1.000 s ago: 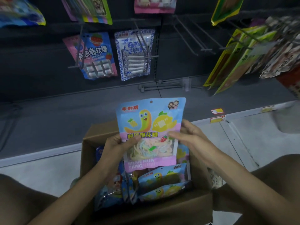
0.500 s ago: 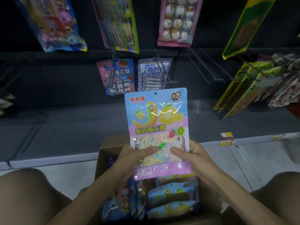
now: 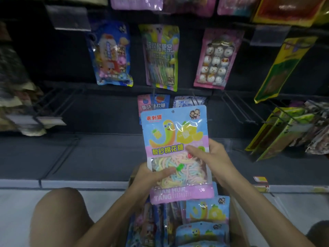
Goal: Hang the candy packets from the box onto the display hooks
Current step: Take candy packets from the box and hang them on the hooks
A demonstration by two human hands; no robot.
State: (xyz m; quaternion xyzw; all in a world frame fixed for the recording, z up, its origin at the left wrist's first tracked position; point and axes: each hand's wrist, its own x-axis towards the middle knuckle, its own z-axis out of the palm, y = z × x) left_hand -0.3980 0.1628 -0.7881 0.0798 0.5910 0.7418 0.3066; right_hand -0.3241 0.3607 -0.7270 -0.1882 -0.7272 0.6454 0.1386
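Two hands were on one packet. The left hand (image 3: 151, 175) gripped the candy packet (image 3: 173, 138) at its lower left edge, thumb curled across the clear window over the pastel candy strips, fingers hidden behind. The right hand (image 3: 211, 157) pinched the right edge higher up, thumb laid over the front beside the printed name, fingers wrapped round the back. The packet stood upright in front of the dark display wall, its small hang hole at the top free of any hook.

Below it sat the cardboard box (image 3: 239, 230), with more packets (image 3: 206, 213) of the same design standing inside and others in different print to their left. Just behind the held packet's top edge, two hung packets peeked out: a blue-and-pink one (image 3: 153, 102) and a white-and-blue one (image 3: 187, 102). Bare wire hooks (image 3: 238, 111) stuck out from the rail to the right of those.

One row up hung a blue packet (image 3: 111, 54), a green-and-yellow packet (image 3: 161, 57) and a pink snowman packet (image 3: 216, 57). A bare knee (image 3: 60, 216) showed at lower left.
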